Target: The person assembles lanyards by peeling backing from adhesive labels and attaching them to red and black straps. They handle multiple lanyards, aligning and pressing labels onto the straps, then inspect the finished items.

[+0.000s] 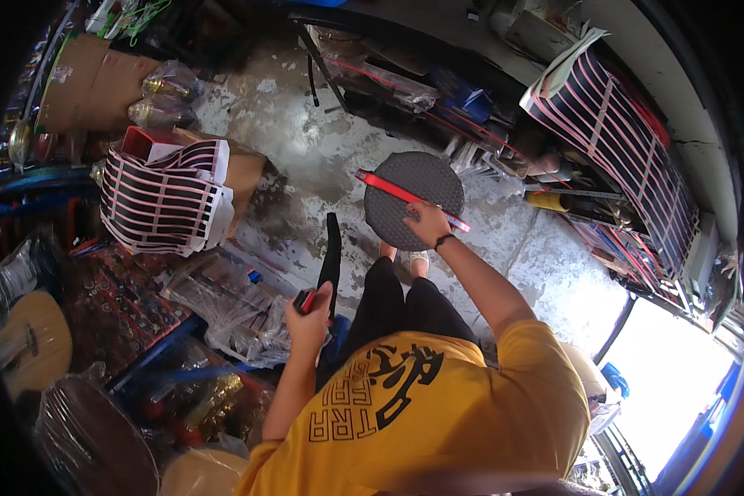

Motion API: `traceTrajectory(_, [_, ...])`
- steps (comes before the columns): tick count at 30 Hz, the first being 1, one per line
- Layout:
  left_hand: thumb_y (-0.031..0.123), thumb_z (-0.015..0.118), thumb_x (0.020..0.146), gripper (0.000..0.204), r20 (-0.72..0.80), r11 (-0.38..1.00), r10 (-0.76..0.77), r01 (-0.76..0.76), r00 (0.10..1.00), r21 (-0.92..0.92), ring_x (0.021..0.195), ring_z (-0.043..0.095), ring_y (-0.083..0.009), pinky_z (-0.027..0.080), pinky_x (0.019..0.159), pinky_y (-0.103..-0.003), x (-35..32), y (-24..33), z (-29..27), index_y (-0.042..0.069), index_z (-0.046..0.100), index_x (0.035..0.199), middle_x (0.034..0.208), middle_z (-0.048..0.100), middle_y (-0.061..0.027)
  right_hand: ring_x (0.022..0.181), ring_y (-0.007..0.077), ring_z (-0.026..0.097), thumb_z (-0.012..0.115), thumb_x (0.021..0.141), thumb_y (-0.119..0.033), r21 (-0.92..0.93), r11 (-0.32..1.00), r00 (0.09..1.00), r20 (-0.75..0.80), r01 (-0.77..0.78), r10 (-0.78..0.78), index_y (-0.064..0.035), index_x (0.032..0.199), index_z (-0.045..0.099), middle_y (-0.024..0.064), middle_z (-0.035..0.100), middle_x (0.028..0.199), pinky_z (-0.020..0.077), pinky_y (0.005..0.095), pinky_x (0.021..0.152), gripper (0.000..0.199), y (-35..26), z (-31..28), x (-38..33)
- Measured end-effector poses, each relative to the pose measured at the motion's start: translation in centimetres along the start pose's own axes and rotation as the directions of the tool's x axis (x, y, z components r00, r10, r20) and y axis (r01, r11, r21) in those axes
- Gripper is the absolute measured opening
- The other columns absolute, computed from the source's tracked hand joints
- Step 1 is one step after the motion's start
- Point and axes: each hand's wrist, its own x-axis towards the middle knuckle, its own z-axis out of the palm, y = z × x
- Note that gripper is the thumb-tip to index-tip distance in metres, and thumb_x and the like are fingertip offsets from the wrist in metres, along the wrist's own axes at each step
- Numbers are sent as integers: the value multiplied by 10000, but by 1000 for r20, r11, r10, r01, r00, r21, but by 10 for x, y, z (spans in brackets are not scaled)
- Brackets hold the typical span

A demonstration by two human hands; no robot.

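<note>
Right hand (pixel 426 223) lies over the red strip (pixel 386 188), gripping or merely pressing, I cannot tell. Most of its length slants away ahead-left across the round dark top (pixel 405 233), a short end rightward. Left hand (pixel 307 327), farther off behind-left, clasps a small black-and-red object (pixel 304 302).

Both forearms (pixel 496 285) forward, hands well apart!
Here's the left hand (pixel 307 324), curled tight, thumb (pixel 326 289) extended; the right hand (pixel 427 223) sits farther out, fingers (pixel 410 222) bent, forearm angling inward.
</note>
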Motion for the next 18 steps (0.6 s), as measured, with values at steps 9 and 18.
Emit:
traceTrajectory(9, [231, 759, 824, 297, -94, 965, -213, 194, 973, -177, 452, 398, -58, 302, 410, -227, 42, -22, -42, 52, 530, 763, 603, 487, 20, 1131, 334, 520, 751, 737, -297, -371, 918, 987, -118, -142, 105, -99, 1151, 549, 113, 565, 1160, 442, 443, 929, 502, -20, 99, 111])
traceTrajectory(18, [238, 751, 830, 318, -113, 950, -270, 246, 956, -192, 415, 398, -62, 308, 397, -227, 72, -16, -64, 59, 524, 697, 547, 466, 26, 1042, 331, 577, 728, 740, -259, -477, 860, 984, -72, -180, 166, -73, 949, 627, 124, 618, 1036, 478, 429, 887, 298, -2, 126, 148])
